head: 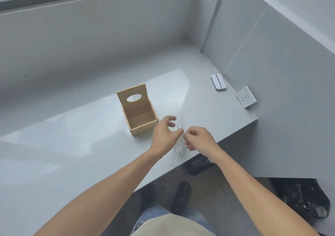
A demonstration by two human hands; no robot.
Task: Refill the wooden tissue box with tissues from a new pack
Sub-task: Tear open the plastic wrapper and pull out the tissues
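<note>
The wooden tissue box point(140, 117) stands on the grey counter point(72, 145) with its lid raised, an oval slot in the lid, and its inside bare. Just right of the box, my left hand point(165, 135) and my right hand point(198, 138) both pinch a clear plastic wrapper point(178, 149) between them. The wrapper is thin, see-through and crumpled, hanging near the counter's front edge. No stack of tissues shows in it or in the box.
A small white device point(218, 82) lies at the counter's back right. A white wall socket point(246, 96) sits on the right wall. Below the counter edge are the floor, my shoe point(182, 195) and a black bag point(306, 199).
</note>
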